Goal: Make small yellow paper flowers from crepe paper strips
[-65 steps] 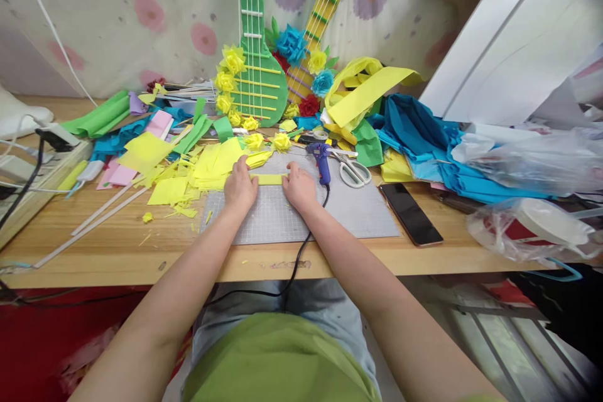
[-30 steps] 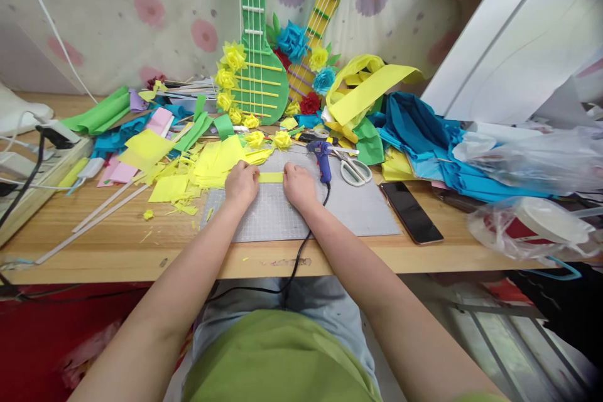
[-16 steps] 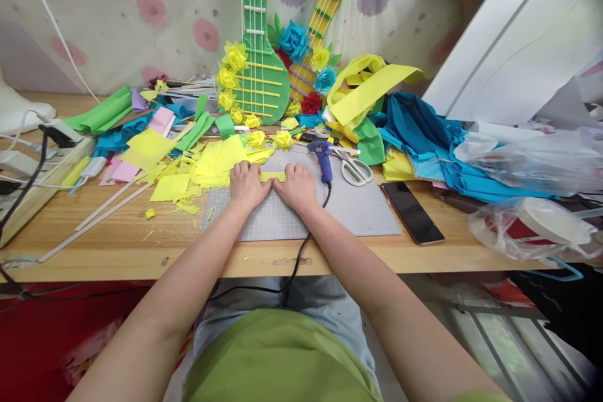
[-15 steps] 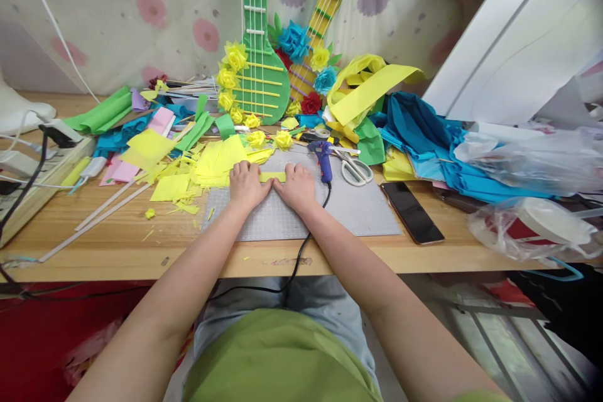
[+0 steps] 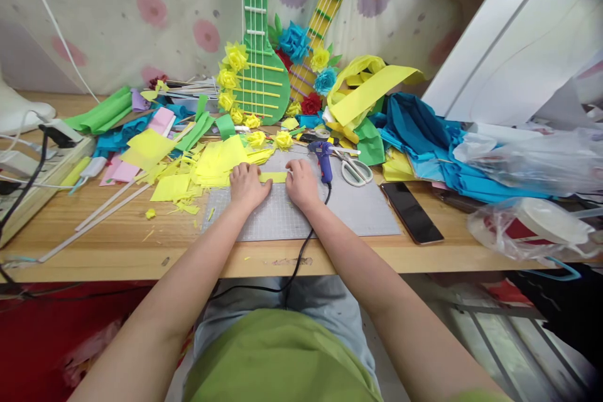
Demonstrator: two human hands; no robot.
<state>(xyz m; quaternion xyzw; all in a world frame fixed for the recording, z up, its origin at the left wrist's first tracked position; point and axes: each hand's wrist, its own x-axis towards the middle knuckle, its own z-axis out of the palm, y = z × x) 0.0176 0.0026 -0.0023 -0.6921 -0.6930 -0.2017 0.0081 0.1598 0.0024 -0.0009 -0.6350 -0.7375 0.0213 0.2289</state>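
Note:
A narrow yellow paper strip (image 5: 274, 177) lies across the grey cutting mat (image 5: 264, 220), stretched between my two hands. My left hand (image 5: 248, 186) presses on its left end with the fingers bent over it and the thumb pointing right. At the other end, my right hand (image 5: 302, 183) has its fingers curled down on the strip. The fingertips and both strip ends are partly hidden. Just right of my right hand lies a blue-purple glue gun (image 5: 324, 160), beside white-handled scissors (image 5: 357, 171). Yellow paper sheets (image 5: 217, 162) are heaped against my left hand.
A green paper-covered guitar (image 5: 264, 85) and a yellow guitar (image 5: 325, 12) lean at the wall. A phone (image 5: 412, 212) and a bagged cup (image 5: 534, 226) sit to the right. The glue gun's black cord (image 5: 301, 251) passes under my right forearm. Blue paper (image 5: 419, 132) is piled behind.
My right hand has shifted slightly right, so the thumbs that met are now apart and more of the yellow strip shows between them. My left hand stays nearly still.

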